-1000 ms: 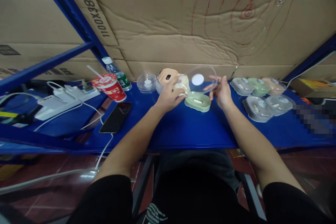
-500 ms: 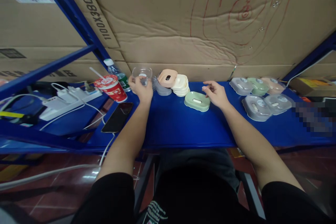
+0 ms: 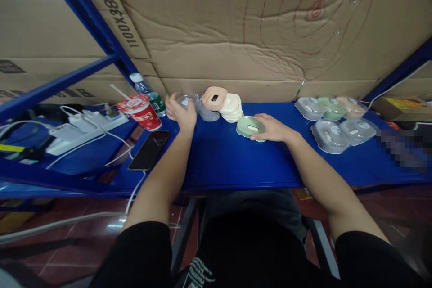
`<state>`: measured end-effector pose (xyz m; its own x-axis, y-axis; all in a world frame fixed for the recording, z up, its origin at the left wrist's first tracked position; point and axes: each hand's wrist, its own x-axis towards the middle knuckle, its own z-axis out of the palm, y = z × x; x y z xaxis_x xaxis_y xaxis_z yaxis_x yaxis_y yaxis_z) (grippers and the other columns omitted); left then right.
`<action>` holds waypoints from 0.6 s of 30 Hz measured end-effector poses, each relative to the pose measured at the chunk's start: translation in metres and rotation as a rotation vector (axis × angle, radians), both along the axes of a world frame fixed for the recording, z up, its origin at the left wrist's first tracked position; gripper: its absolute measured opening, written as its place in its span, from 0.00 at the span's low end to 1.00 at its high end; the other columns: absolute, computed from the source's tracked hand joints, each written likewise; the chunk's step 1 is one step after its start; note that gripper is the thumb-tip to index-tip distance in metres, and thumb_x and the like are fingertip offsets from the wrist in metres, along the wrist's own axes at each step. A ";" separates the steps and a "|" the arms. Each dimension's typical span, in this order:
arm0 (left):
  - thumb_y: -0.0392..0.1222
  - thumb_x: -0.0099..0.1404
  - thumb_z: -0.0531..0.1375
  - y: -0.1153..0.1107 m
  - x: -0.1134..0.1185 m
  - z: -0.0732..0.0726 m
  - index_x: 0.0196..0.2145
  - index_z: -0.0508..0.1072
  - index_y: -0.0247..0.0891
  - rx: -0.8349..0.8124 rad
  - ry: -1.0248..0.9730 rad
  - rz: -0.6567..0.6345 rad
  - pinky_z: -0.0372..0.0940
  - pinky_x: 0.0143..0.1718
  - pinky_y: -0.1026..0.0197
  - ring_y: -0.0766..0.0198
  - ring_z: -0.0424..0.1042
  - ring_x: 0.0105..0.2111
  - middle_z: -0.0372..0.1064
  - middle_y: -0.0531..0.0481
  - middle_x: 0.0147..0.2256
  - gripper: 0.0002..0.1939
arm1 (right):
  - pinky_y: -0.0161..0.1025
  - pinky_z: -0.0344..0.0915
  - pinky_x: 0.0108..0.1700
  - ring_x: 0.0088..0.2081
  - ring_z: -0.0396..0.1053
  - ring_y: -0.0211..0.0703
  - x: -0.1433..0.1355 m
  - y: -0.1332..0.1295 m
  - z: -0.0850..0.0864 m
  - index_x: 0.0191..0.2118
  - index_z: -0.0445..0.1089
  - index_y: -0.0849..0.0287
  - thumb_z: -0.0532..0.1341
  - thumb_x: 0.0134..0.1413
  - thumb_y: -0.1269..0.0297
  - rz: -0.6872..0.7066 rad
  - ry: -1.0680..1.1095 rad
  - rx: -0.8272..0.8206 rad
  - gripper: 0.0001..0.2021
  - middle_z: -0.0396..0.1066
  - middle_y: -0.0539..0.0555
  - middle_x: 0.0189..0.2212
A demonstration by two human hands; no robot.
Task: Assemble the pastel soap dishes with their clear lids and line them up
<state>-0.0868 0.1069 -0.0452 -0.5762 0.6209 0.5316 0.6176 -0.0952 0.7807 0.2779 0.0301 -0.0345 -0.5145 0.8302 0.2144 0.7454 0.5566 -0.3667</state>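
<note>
My left hand (image 3: 182,111) has its fingers curled round a clear plastic lid (image 3: 185,98) at the back of the blue table, beside the other containers. My right hand (image 3: 270,128) grips the right side of a light green plastic box (image 3: 248,126) with a small white bar in its top; the box rests on the table. Between the hands, an orange piece with a dark oval slot (image 3: 215,98) lies on grey pieces (image 3: 209,114). Right beside it stands a stack of cream-coloured pieces (image 3: 231,109).
Several finished-looking clear-covered boxes (image 3: 329,136) sit to the right. On the left are a red paper cup with a straw (image 3: 143,114), a water bottle (image 3: 148,94), a phone (image 3: 149,150) and a white power strip (image 3: 86,130) with cables. Cardboard (image 3: 202,22) walls off the back.
My right hand has moved left and closed on the green box. My left hand has lowered the clear lid slightly toward the table.
</note>
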 end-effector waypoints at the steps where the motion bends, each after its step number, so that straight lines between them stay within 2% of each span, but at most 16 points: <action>1: 0.44 0.65 0.66 -0.002 0.001 0.001 0.62 0.64 0.41 0.065 0.048 -0.023 0.42 0.74 0.30 0.39 0.50 0.74 0.54 0.32 0.71 0.30 | 0.67 0.66 0.66 0.67 0.66 0.73 0.000 0.001 -0.003 0.71 0.67 0.50 0.73 0.45 0.31 0.017 -0.030 -0.032 0.50 0.67 0.64 0.68; 3: 0.49 0.67 0.64 -0.008 0.006 0.003 0.62 0.65 0.41 0.199 0.167 -0.129 0.44 0.73 0.31 0.40 0.54 0.73 0.57 0.32 0.69 0.29 | 0.67 0.66 0.66 0.67 0.65 0.74 0.001 0.002 -0.007 0.72 0.64 0.49 0.75 0.42 0.32 0.035 -0.050 -0.062 0.54 0.65 0.64 0.69; 5: 0.56 0.69 0.64 -0.017 0.018 0.005 0.61 0.66 0.40 0.315 0.292 -0.307 0.50 0.72 0.32 0.40 0.59 0.70 0.60 0.33 0.66 0.29 | 0.66 0.66 0.67 0.67 0.65 0.72 0.000 0.003 -0.008 0.73 0.63 0.50 0.76 0.43 0.35 0.061 -0.018 -0.050 0.54 0.66 0.64 0.68; 8: 0.68 0.63 0.67 -0.034 0.045 0.004 0.62 0.66 0.42 0.422 0.485 -0.625 0.57 0.70 0.32 0.38 0.62 0.69 0.61 0.33 0.65 0.39 | 0.66 0.63 0.68 0.67 0.66 0.69 -0.003 0.002 -0.004 0.73 0.63 0.52 0.76 0.46 0.38 0.138 0.082 -0.020 0.51 0.68 0.64 0.66; 11: 0.74 0.58 0.68 -0.049 0.072 0.000 0.66 0.64 0.42 0.411 0.669 -0.903 0.62 0.68 0.32 0.35 0.62 0.69 0.58 0.31 0.68 0.49 | 0.66 0.62 0.69 0.68 0.66 0.68 -0.008 -0.002 0.003 0.70 0.66 0.54 0.76 0.47 0.39 0.199 0.183 -0.013 0.48 0.68 0.65 0.66; 14: 0.75 0.61 0.66 -0.056 0.082 -0.001 0.68 0.62 0.41 0.308 0.723 -0.988 0.64 0.67 0.34 0.36 0.65 0.67 0.55 0.28 0.70 0.50 | 0.66 0.61 0.70 0.67 0.67 0.66 -0.012 -0.007 0.010 0.68 0.69 0.52 0.77 0.47 0.42 0.223 0.280 -0.017 0.44 0.69 0.63 0.66; 18: 0.78 0.56 0.67 -0.054 0.074 0.003 0.69 0.61 0.40 0.268 0.736 -0.990 0.62 0.68 0.31 0.32 0.63 0.69 0.56 0.26 0.70 0.55 | 0.66 0.63 0.68 0.65 0.70 0.64 -0.015 -0.011 0.014 0.66 0.70 0.49 0.78 0.45 0.46 0.187 0.389 -0.073 0.42 0.72 0.59 0.65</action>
